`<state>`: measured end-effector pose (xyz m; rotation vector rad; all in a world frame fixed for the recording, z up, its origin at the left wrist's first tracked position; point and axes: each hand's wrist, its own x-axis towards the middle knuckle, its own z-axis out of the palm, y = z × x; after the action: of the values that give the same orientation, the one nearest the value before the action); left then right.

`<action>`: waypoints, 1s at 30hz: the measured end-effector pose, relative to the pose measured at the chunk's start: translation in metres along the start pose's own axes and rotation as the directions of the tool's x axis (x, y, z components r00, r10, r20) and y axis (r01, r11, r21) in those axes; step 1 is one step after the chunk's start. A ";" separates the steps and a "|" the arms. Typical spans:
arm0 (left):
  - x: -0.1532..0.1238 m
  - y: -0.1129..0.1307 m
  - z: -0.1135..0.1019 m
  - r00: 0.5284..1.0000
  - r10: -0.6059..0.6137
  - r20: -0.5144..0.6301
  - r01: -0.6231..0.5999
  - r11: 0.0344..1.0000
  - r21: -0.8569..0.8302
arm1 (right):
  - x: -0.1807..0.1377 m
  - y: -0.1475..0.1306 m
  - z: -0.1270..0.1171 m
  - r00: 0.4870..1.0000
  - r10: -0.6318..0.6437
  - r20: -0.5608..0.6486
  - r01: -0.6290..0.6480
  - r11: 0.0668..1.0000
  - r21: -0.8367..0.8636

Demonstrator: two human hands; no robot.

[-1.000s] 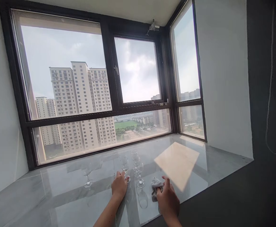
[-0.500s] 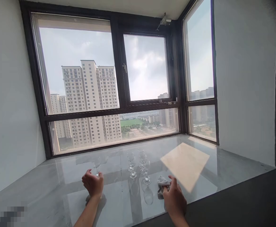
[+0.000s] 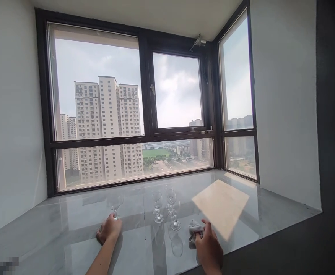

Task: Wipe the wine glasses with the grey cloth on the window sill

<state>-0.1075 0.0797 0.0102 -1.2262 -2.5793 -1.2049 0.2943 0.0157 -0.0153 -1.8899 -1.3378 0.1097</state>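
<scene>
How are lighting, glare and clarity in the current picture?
Head view: strong backlight from the window, the right hand looking shadowed; head view: the glossy sill shows reflections and a bright, warm-toned patch near the cloth; head view: the clear glasses look faint against that sheen, especially the bowl above the left hand; head view: a pixelated block masks part of the lower left corner.

A clear stemmed glass (image 3: 116, 203) stands upright on the sill (image 3: 131, 238), left of similar clustered glasses (image 3: 171, 199); a gray cloth (image 3: 195, 228) sits bunched in the right hand (image 3: 209, 243).
</scene>
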 end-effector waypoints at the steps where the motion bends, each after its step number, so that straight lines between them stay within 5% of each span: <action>1: -0.001 -0.001 0.000 1.000 -0.013 0.008 0.013 1.000 0.005 | 0.000 0.000 0.000 1.000 -0.002 -0.002 0.002 1.000 -0.003; 6: -0.007 -0.003 -0.001 0.997 0.030 0.065 -0.030 1.000 0.005 | 0.000 0.000 -0.001 1.000 -0.008 0.009 0.008 1.000 0.015; 10: -0.017 0.002 -0.006 0.938 0.325 -0.124 -0.340 0.931 -0.130 | 0.001 0.002 0.004 1.000 -0.026 -0.010 0.026 0.999 0.028; 13: -0.036 0.011 -0.010 0.794 0.531 -0.297 -0.591 0.790 -0.167 | 0.002 0.004 0.007 0.999 -0.026 -0.037 0.027 0.999 0.034; 16: -0.065 0.028 -0.014 0.638 0.686 -0.351 -0.765 0.616 -0.188 | 0.002 0.003 0.005 1.000 -0.006 -0.013 0.006 0.999 0.039; 22: -0.128 0.061 -0.017 0.162 0.945 -0.283 -0.980 0.121 -0.155 | 0.001 -0.002 0.000 0.999 0.019 0.045 -0.022 0.998 0.051; 24: -0.136 0.065 -0.016 0.062 0.969 -0.240 -0.989 0.027 -0.147 | 0.003 0.000 0.001 0.999 0.017 0.038 -0.019 0.998 0.056; 26: -0.135 0.065 -0.013 0.113 0.964 -0.240 -0.990 0.089 -0.111 | 0.005 0.003 0.004 1.000 0.017 0.016 -0.018 0.997 0.069; 30: -0.123 0.060 -0.004 0.411 0.879 -0.243 -0.909 0.415 -0.035 | 0.002 0.008 0.009 0.999 0.012 -0.037 -0.006 0.988 0.156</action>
<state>0.0162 0.0212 0.0088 -1.9948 -1.2139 -1.1256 0.2968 0.0213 -0.0266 -1.7581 -1.2587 0.1774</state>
